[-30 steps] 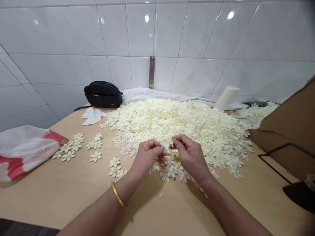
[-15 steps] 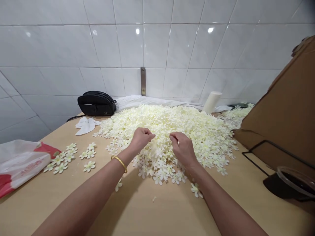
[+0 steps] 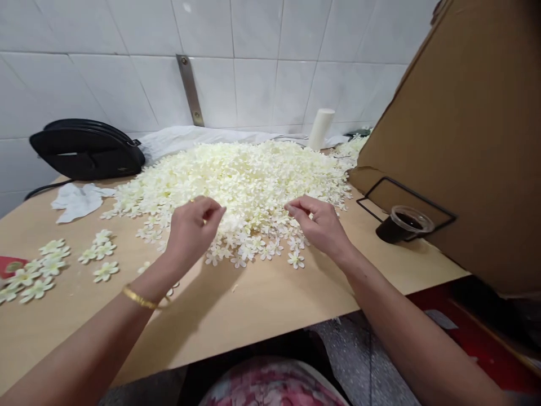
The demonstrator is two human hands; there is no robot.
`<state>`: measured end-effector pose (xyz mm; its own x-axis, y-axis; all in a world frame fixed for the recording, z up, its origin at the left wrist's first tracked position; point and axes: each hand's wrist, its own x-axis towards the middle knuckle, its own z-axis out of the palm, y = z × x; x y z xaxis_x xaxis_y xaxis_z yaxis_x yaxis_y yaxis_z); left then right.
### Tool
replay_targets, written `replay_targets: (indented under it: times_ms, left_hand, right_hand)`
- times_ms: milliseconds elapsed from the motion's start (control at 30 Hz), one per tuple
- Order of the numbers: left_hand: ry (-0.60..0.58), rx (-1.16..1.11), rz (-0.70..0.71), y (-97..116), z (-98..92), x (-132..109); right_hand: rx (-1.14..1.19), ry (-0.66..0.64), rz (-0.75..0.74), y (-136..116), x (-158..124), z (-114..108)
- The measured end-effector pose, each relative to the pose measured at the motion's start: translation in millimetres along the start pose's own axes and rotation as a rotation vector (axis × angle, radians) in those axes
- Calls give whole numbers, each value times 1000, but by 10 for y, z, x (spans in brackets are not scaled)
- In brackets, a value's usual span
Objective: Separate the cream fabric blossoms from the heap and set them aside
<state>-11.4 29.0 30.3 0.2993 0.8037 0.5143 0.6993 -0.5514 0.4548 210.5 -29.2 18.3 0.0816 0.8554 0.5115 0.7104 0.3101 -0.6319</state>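
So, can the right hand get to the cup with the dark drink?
Probably yes: the cup is to the right of the right hand, with bare tabletop showing between them. The black wire frame by the cup might get in the way a little.

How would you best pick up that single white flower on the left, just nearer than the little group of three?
Probably pinch the white flower by a nearer petal's outer edge, the left hand coming from the person's side. It lies flat, face up, petals spread, with tabletop just in front.
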Motion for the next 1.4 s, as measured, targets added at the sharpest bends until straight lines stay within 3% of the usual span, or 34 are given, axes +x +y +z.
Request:
replay_targets:
  times_ms: [133,233,433,633,767,867,967,1100,1167,1300,1400]
  left_hand:
    - [-188,14,421,223,6,-528]
    - [-311,88,624,271,90,-754]
    - [-456,218,589,234,260,-691]
    - [-456,250,630,283,582,-391]
    - [-433,231,642,332,615,-318]
    - [-449,141,533,399,496,-377]
    - [-441,-133,202,497,392,-452]
    - [-553,-776,-323,599,413,-476]
    - [-536,-994,-473,598,450,-451]
    - [-382,-1072,-495,484,418,-362]
    - [-361,-1034,-443,353,301,-308]
  right_hand:
    - [-48,-160,74,82,-489,-121]
    - [-94,-248,76,157,-757,-91]
    - [-287,-244,-28,162,-898,33]
    - [-347,-249,-51,46,-795,81]
    - [-241,-220,-11,63,-765,59]
    - [-10,-195,143,79,-750,18]
    - [102,-160,212,31,-708,-7]
    - [17,-142,2,-102,-612,48]
    - [-42,-148,-108,-150,-540,102]
    - [-29,-208,-210,-192,-311,202]
    - [14,-301,-271,-229,-101,260]
